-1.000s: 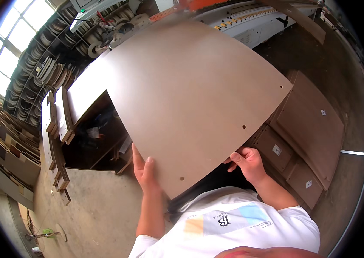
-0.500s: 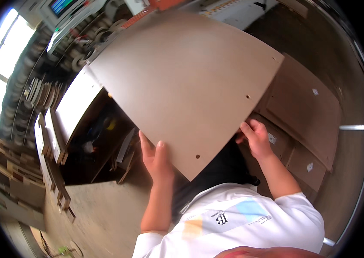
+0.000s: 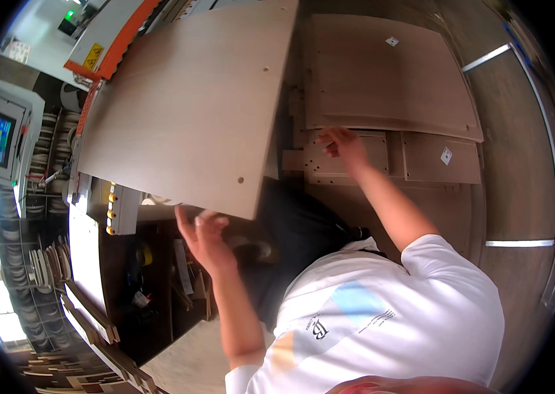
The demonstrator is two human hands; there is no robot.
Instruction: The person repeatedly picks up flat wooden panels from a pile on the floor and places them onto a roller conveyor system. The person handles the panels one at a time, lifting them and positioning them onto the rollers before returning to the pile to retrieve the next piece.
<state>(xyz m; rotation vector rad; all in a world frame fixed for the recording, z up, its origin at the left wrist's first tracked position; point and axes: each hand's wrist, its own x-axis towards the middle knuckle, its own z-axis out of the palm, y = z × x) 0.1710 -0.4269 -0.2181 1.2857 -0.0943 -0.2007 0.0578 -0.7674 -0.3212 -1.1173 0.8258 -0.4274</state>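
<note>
A large flat beige-brown wooden panel [image 3: 179, 111] with drilled holes near its right edge lies slanted in front of me. Its far end reaches onto the machine. My left hand [image 3: 210, 243] is at the panel's near edge, fingers apart, the tips at or just below that edge; whether they touch it is unclear. Off to the right of the panel, my right hand [image 3: 346, 150] holds nothing, its fingers loosely bent and apart. Beneath it is a stack of brown panels [image 3: 382, 79], with smaller drilled boards [image 3: 349, 157] at its near side.
An orange and white machine [image 3: 103, 46] stands at the far left, beside a control screen [image 3: 1, 141]. Rolls of edging strip [image 3: 44, 144] hang on a rack at the left. Below the large panel is a dark open shelf [image 3: 136, 269] holding tools. Narrow boards [image 3: 97, 315] lean at the lower left.
The view has turned to the right. The large panel now lies farther left, at the machine. My right hand has let go of its edge and moved over the stacked boards.
</note>
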